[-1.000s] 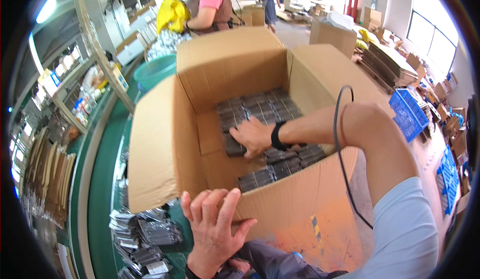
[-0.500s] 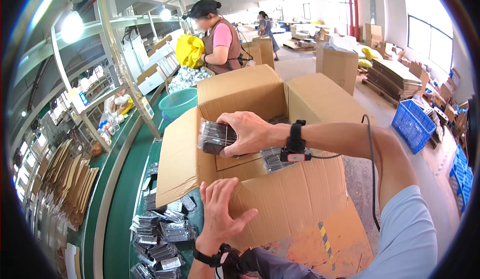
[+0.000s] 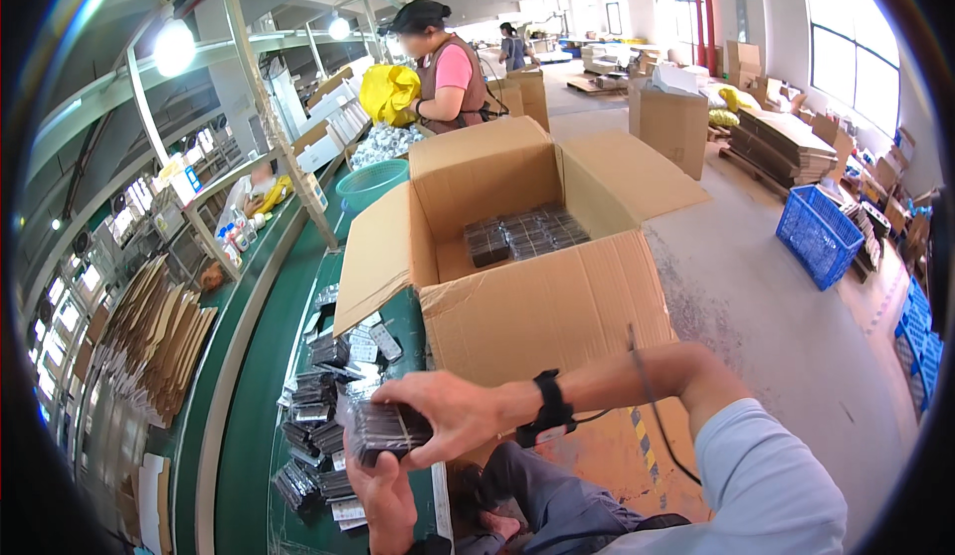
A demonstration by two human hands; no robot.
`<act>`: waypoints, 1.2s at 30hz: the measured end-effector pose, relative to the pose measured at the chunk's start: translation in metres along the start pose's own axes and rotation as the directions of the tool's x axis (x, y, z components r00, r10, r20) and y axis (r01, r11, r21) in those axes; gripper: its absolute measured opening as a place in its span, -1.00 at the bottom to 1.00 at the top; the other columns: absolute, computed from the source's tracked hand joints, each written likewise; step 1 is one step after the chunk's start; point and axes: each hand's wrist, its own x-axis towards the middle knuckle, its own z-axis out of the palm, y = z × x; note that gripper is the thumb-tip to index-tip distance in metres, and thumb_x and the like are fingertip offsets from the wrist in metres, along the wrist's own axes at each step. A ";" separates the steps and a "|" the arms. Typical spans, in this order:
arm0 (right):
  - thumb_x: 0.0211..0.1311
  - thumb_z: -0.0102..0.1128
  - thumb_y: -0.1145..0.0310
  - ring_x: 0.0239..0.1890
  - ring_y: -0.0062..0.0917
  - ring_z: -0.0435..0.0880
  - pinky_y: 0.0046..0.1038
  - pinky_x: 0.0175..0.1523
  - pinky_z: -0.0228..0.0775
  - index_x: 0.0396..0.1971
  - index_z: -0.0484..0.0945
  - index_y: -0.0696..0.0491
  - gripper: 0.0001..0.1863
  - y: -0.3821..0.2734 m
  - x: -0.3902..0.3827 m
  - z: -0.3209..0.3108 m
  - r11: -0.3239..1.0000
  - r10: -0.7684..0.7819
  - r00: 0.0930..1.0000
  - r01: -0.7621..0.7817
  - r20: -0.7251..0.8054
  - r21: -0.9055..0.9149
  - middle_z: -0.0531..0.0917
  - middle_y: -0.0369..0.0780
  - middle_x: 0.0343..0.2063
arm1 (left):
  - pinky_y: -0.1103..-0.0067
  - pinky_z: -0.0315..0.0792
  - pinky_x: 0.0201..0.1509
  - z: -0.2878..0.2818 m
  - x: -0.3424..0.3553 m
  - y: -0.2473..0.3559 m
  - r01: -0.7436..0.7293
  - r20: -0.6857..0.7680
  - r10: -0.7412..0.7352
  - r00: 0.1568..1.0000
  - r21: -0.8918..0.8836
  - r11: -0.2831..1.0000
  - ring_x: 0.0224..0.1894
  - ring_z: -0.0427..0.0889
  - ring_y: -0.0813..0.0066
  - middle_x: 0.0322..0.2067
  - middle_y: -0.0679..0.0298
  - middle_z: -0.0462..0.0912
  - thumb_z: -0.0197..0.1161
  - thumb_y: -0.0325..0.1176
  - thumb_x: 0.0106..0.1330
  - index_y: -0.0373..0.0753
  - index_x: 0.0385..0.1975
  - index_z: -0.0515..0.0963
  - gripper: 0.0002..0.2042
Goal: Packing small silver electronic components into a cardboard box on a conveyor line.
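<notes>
My right hand (image 3: 453,414) grips a bundle of thin dark pieces in clear plastic wrap (image 3: 383,428), held together by a band, over the near edge of the green belt. From below and the left, my left hand (image 3: 386,503) holds the same bundle, its thumb at the lower side and its fingers partly hidden behind the wrap. Beyond my hands stands an open cardboard box (image 3: 542,301), flaps spread outward. Similar wrapped bundles (image 3: 527,232) lie on its bottom, toward the far right. Loose wrapped packs (image 3: 313,396) are heaped on the belt left of my hands.
The green conveyor belt (image 3: 249,376) runs along the left, with a teal basket (image 3: 373,185) farther up. A co-worker (image 3: 453,78) handles a yellow bag (image 3: 388,94) there. On the right are a blue crate (image 3: 821,237) and stacked cardboard (image 3: 781,147).
My right hand has come from above the box down toward me and left, with a bundle in it. My left hand has left the box's near flap and now holds the bundle too.
</notes>
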 end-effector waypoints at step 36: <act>0.27 0.08 0.43 -0.51 -0.14 0.53 -0.21 -0.48 0.32 -0.37 0.25 0.14 -0.81 -0.055 0.011 0.126 0.884 -0.459 0.772 0.446 0.440 0.140 0.42 -0.12 -0.55 | 0.28 0.37 0.23 -0.116 -0.068 0.068 -0.401 -0.561 0.229 0.796 -0.204 0.893 0.15 0.51 0.27 0.14 0.21 0.53 0.19 -0.03 0.40 -0.26 0.22 0.40 -0.48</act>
